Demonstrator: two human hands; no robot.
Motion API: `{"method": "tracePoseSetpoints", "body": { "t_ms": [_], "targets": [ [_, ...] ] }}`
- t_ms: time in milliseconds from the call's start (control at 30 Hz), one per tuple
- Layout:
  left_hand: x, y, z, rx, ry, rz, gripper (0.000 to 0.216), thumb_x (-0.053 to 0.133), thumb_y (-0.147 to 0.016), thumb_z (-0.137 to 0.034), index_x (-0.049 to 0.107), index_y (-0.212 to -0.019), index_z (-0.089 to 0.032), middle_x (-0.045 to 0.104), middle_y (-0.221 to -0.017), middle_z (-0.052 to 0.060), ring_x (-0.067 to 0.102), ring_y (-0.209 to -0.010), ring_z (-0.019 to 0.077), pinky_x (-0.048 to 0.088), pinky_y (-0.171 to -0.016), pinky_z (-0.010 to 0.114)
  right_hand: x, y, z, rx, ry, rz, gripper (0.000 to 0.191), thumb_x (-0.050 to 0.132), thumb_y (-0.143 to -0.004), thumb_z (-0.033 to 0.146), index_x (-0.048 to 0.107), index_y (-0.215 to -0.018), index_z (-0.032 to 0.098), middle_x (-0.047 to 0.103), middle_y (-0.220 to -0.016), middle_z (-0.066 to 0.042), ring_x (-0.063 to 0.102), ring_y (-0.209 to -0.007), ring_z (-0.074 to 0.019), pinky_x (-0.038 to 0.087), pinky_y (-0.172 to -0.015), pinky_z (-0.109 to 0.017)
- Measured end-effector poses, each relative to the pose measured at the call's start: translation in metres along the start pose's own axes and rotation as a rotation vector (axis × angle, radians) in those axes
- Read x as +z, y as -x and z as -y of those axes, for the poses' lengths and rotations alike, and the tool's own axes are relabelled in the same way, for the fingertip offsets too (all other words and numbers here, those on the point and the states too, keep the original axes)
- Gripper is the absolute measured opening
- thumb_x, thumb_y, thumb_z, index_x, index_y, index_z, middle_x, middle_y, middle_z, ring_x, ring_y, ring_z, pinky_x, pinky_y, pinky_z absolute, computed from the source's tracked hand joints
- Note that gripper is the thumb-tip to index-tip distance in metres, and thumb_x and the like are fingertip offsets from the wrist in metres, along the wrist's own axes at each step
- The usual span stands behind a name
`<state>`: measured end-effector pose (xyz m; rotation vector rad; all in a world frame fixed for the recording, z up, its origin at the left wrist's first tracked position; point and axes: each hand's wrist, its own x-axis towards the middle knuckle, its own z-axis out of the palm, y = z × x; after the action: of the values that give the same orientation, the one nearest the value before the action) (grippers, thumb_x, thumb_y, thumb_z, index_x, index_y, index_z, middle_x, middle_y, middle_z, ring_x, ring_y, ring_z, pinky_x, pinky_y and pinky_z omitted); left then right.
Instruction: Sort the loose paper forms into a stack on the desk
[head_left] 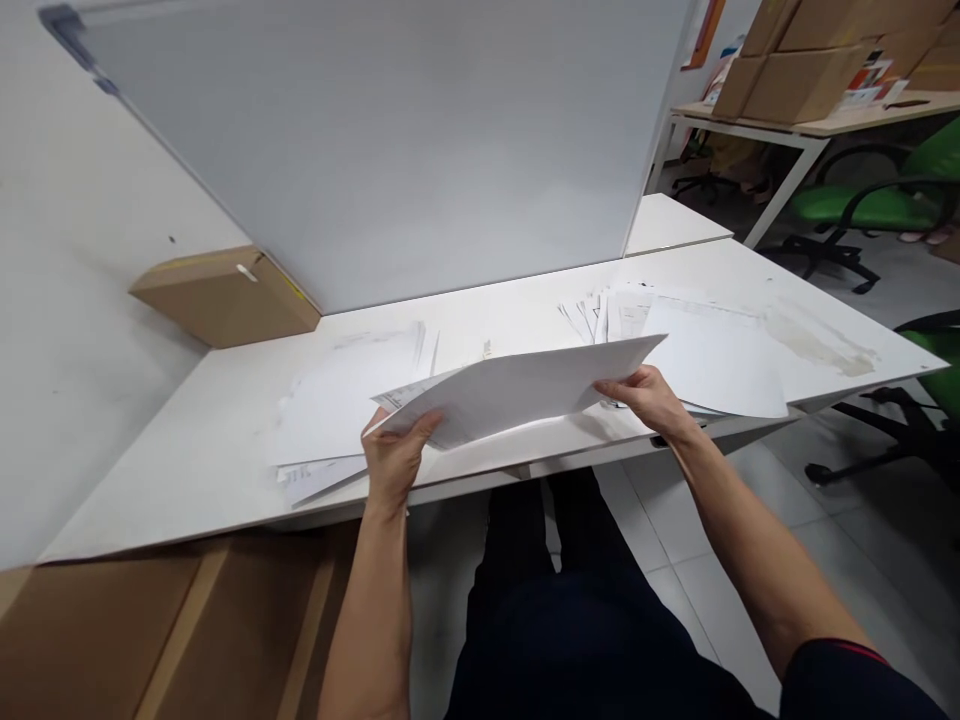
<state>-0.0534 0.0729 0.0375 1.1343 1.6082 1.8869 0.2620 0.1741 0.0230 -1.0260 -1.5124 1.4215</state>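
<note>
Between my hands, above the desk's front edge, is a white sheaf of paper [517, 390], bent in a shallow curve. Printing shows on its underside at the left end; how many sheets it has I cannot tell. My left hand [396, 455] pinches the left end, thumb on top and fingers beneath. The right end is pinched in my right hand [646, 398], thumb along the near face. Just left of my left hand lies a loose paper pile [337, 395]. Another paper pile [712, 355] lies beyond my right hand, with printed sheets fanned at its left.
A whiteboard [450, 150] stands along the back of the white desk [187, 460]. One cardboard box [232, 295] sits at the back left; open cardboard boxes [97, 620] are below the front edge. Green chairs [870, 205] and another table [832, 125] are at right.
</note>
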Motion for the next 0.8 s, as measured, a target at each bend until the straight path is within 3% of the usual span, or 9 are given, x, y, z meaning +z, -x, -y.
{"method": "tracePoseSetpoints", "body": {
  "t_ms": [167, 333, 433, 567, 700, 800],
  "targets": [
    [-0.003, -0.002, 0.005, -0.021, 0.066, 0.136, 0.037, 0.079, -0.051, -0.03, 0.067, -0.082, -0.013, 0.069, -0.078, 0.004, 0.065, -0.075, 0.0188, 0.054, -0.074, 0.033, 0.001, 0.002, -0.008, 0.043, 0.016, 0.074, 0.035, 0.071, -0.066, 0.039, 0.07, -0.093, 0.016, 0.07, -0.098, -0.008, 0.064, -0.092, -0.0247, 0.051, -0.081, -0.038],
    [0.001, -0.007, 0.001, -0.01, 0.112, 0.061, 0.03, 0.079, -0.053, -0.033, 0.067, -0.072, -0.013, 0.066, -0.065, 0.001, 0.062, -0.064, 0.0159, 0.054, -0.064, 0.029, 0.004, 0.003, -0.01, 0.019, 0.068, 0.064, 0.03, 0.069, -0.069, 0.04, 0.072, -0.089, 0.018, 0.071, -0.098, -0.006, 0.064, -0.094, -0.0234, 0.048, -0.084, -0.037],
    [0.004, -0.01, 0.003, -0.014, 0.109, 0.098, 0.031, 0.079, -0.052, -0.033, 0.069, -0.074, -0.014, 0.067, -0.07, 0.002, 0.062, -0.066, 0.0151, 0.053, -0.064, 0.027, 0.004, 0.005, -0.01, 0.017, 0.162, 0.076, 0.03, 0.066, -0.07, 0.043, 0.072, -0.082, 0.017, 0.071, -0.091, -0.006, 0.064, -0.087, -0.023, 0.049, -0.077, -0.033],
    [0.003, -0.009, 0.011, -0.105, 0.061, 0.072, 0.03, 0.077, -0.054, -0.036, 0.07, -0.072, -0.014, 0.07, -0.077, 0.005, 0.064, -0.074, 0.019, 0.054, -0.07, 0.031, 0.001, 0.007, -0.015, 0.064, 0.328, 0.12, 0.037, 0.06, -0.073, 0.05, 0.07, -0.067, 0.015, 0.07, -0.073, -0.005, 0.063, -0.072, -0.0223, 0.046, -0.06, -0.028],
    [0.0, -0.012, 0.013, -0.073, 0.044, 0.041, 0.031, 0.076, -0.057, -0.036, 0.071, -0.077, -0.013, 0.071, -0.08, 0.006, 0.065, -0.083, 0.0218, 0.052, -0.08, 0.034, 0.0, 0.007, -0.015, 0.028, 0.446, 0.07, 0.036, 0.058, -0.073, 0.049, 0.072, -0.071, 0.016, 0.071, -0.078, -0.005, 0.063, -0.076, -0.0241, 0.045, -0.061, -0.028],
    [-0.001, -0.013, 0.017, -0.104, 0.071, 0.101, 0.033, 0.075, -0.058, -0.036, 0.071, -0.082, -0.013, 0.071, -0.084, 0.007, 0.064, -0.086, 0.0225, 0.05, -0.084, 0.037, 0.002, 0.009, -0.017, 0.026, 0.53, 0.002, 0.034, 0.058, -0.073, 0.048, 0.072, -0.071, 0.018, 0.071, -0.075, -0.005, 0.063, -0.076, -0.0253, 0.045, -0.059, -0.029]
  ]
}}
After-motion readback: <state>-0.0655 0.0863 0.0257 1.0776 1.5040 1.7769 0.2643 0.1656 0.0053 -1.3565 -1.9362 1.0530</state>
